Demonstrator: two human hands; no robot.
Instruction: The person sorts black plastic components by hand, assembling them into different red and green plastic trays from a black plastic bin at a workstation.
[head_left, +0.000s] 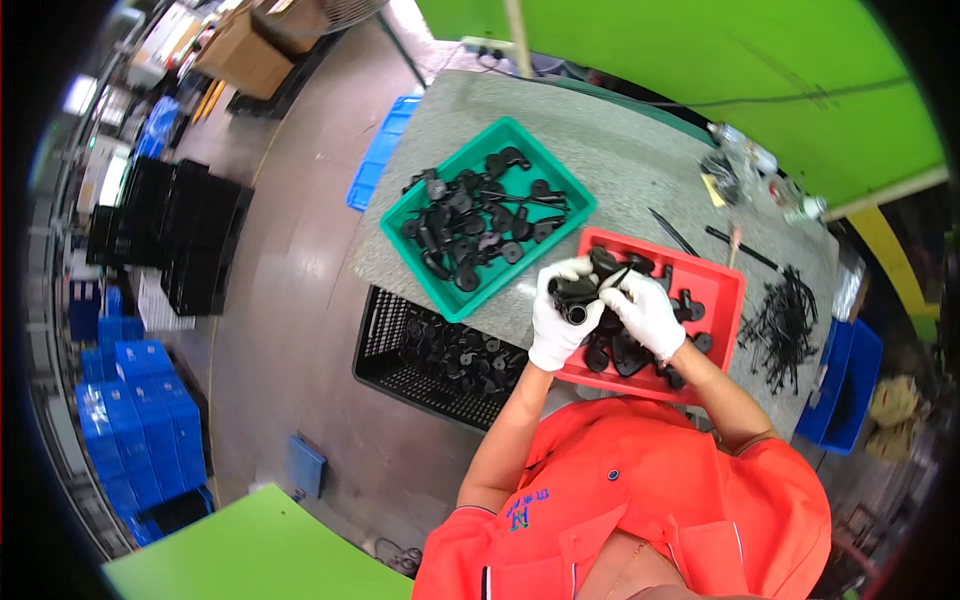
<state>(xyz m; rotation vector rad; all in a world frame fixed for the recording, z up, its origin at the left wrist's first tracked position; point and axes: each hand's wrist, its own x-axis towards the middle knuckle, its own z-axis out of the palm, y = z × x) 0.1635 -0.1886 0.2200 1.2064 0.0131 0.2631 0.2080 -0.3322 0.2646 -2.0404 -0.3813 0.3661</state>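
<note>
Both my hands wear white gloves and meet over the left part of a red tray (722, 320). My left hand (552, 325) is closed around a black plastic part (576, 296) with a round, ring-like opening facing me. Beside it, my right hand (648, 312) is closed in a pinch on a thin pointed tool (616, 277), its tip against the part; whether it is a knife I cannot tell. More black parts (628, 352) lie in the red tray beneath my hands, partly hidden by them.
A green tray (548, 168) heaped with black parts stands to the left on the grey table (620, 140). Below the table's left edge sits a black crate (380, 345) of similar parts. Thin black strips (785, 325) pile up at right. Blue bins (150, 420) stand far left.
</note>
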